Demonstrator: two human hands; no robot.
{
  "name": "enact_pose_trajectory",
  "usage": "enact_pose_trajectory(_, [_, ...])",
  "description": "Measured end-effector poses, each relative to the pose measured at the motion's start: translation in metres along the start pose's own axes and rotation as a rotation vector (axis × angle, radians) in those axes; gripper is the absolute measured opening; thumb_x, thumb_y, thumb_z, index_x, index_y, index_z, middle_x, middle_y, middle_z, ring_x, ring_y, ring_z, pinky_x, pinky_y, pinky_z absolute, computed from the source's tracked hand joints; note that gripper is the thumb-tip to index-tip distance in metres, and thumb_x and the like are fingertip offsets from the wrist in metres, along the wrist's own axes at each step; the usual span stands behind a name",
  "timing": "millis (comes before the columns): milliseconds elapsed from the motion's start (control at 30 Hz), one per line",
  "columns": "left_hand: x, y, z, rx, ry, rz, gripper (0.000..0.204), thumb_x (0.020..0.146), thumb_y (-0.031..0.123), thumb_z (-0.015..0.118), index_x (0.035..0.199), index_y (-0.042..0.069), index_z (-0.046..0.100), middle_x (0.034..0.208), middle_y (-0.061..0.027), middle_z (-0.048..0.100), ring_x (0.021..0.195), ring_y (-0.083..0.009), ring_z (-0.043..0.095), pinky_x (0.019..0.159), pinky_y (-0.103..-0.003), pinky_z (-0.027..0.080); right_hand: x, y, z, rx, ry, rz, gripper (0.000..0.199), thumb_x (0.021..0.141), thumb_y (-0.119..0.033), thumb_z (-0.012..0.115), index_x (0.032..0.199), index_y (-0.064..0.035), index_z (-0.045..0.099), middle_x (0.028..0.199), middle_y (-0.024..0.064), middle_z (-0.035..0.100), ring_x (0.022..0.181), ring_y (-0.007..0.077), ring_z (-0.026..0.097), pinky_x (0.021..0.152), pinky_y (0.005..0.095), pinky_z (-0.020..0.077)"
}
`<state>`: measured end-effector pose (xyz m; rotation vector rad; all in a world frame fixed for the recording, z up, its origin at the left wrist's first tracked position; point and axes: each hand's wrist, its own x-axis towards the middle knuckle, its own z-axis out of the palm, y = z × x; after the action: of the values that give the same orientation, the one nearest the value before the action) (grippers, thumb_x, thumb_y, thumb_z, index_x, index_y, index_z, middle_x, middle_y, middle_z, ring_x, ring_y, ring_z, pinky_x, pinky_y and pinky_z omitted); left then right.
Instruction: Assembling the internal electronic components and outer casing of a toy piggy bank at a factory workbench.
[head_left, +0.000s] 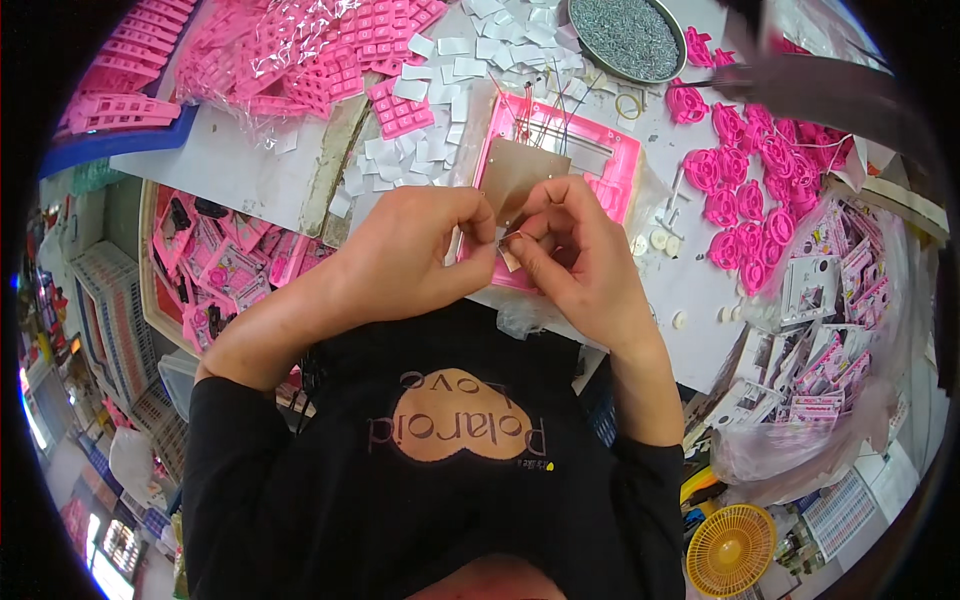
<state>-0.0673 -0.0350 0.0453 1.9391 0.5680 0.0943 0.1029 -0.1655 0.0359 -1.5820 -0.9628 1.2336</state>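
A pink plastic housing [624, 160] lies in front of me, with a flat grey-brown plate [520, 172] on it and several thin coloured wires [530, 118] rising at its far end. My left hand [425, 240] and my right hand [585, 260] meet over its near edge, thumbs and fingers pinched. Between their fingertips is a small pale tab [509, 255] with a tiny dark part at its top. Both hands appear to grip it, though the fingers partly cover it and the exact kind is too small to tell.
White paper squares [395, 165] lie scattered beyond my left hand, near pink keypads [400, 108]. A round tray of small metal screws [630, 40] stands at the back. Pink ring-shaped parts [735, 165] and a bag of printed panels [815, 340] lie right; a box of pink parts [235, 260] stands left.
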Motion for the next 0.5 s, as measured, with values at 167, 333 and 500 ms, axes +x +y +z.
enact_pose_trajectory(167, [0.002, 0.003, 0.001, 0.063, 0.004, 0.033, 0.014, 0.080, 0.009, 0.072, 0.089, 0.001, 0.066, 0.080, -0.0133, 0.069, 0.076, -0.0297, 0.071, 0.067, -0.038, 0.054, 0.001, 0.000, 0.000, -0.007, 0.000, 0.006, 0.026, 0.089, -0.001, 0.067, 0.110, -0.0040, 0.052, 0.075, 0.0048, 0.062, 0.063, 0.0112, 0.059, 0.058, 0.0265, 0.0456])
enact_pose_trajectory(333, [0.003, -0.003, 0.003, -0.036, 0.005, -0.005, 0.012, 0.082, 0.007, 0.071, 0.091, 0.001, 0.066, 0.071, -0.0058, 0.063, 0.059, -0.0130, 0.056, 0.056, -0.029, 0.044, 0.000, -0.001, 0.002, -0.024, 0.030, 0.000, 0.025, 0.089, -0.001, 0.068, 0.108, -0.0044, 0.053, 0.076, 0.0050, 0.062, 0.064, 0.0128, 0.061, 0.058, 0.0286, 0.0479])
enact_pose_trajectory(500, [0.000, -0.013, 0.014, -0.532, -0.052, -0.283, 0.011, 0.088, 0.008, 0.070, 0.092, 0.000, 0.066, 0.068, 0.0023, 0.056, 0.061, -0.0014, 0.049, 0.054, -0.022, 0.039, -0.006, 0.005, 0.012, -0.589, 0.272, -0.451, 0.015, 0.086, 0.002, 0.069, 0.098, -0.0034, 0.061, 0.096, 0.0086, 0.065, 0.068, 0.0136, 0.064, 0.058, 0.0293, 0.0510])
